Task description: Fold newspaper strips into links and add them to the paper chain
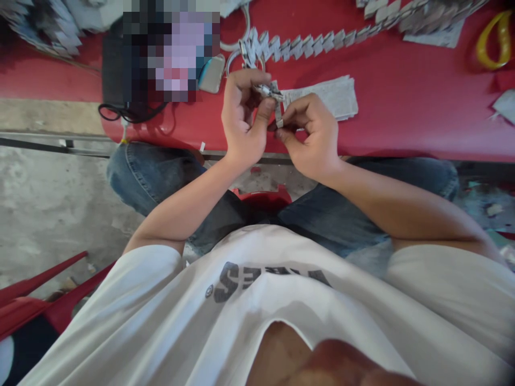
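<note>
Paper folds lost between fingertips, edges cropped all around.
Curled fingers of the left hand (245, 118) and right hand (316, 134) hide part of the small folded paper (279, 113) they pinch, its creases too small to tell; the right hand also covers part of the paper stack (344, 99); a pixelated patch (173, 53) masks much of a black object (112, 69); the frame crops the paper chain (306, 47) above.
</note>
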Demonstrator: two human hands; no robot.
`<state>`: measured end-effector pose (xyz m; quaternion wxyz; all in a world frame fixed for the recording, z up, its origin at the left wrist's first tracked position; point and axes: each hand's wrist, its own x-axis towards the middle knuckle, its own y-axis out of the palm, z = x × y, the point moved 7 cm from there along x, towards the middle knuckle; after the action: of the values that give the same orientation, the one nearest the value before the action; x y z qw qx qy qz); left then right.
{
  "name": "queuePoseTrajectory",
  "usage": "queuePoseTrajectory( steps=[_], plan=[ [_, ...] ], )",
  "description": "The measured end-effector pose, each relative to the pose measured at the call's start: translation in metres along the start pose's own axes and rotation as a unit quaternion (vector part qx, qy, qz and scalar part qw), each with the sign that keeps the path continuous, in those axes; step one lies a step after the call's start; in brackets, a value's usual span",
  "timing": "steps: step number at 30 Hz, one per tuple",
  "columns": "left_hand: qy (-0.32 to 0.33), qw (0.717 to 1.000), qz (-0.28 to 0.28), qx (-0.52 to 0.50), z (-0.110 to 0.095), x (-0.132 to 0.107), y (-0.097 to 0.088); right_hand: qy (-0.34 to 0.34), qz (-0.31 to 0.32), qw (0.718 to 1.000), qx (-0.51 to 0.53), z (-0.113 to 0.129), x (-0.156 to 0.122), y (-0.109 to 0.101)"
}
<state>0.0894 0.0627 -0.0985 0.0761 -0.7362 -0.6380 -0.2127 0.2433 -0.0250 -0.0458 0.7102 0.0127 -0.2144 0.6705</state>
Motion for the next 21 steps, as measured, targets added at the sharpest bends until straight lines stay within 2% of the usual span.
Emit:
queuePoseTrajectory(
  steps=[4, 9, 15, 19, 21],
  plan=[
    [0.019, 1.0, -0.001, 0.019, 0.003, -0.001, -0.003, 0.051, 0.025, 0.998, -0.008, 0.002, 0.001, 0.001],
    [-0.01, 0.998, -0.019, 0.057, 0.013, -0.006, -0.012, 0.098, 0.017, 0.995, -0.011, 0.008, 0.003, -0.003],
    [0.108, 0.99, -0.006, 0.085, 0.011, -0.011, -0.012, 0.148, -0.022, 0.986, 0.073, 0.01, 0.005, -0.007],
    [0.129, 0.987, -0.014, 0.099, 0.009, -0.017, -0.012, 0.21, -0.026, 0.967, 0.142, 0.002, 0.007, -0.003],
    [0.106, 0.99, -0.002, 0.096, 0.009, -0.018, -0.01, 0.234, -0.031, 0.956, 0.175, -0.002, 0.007, -0.002]
  ],
)
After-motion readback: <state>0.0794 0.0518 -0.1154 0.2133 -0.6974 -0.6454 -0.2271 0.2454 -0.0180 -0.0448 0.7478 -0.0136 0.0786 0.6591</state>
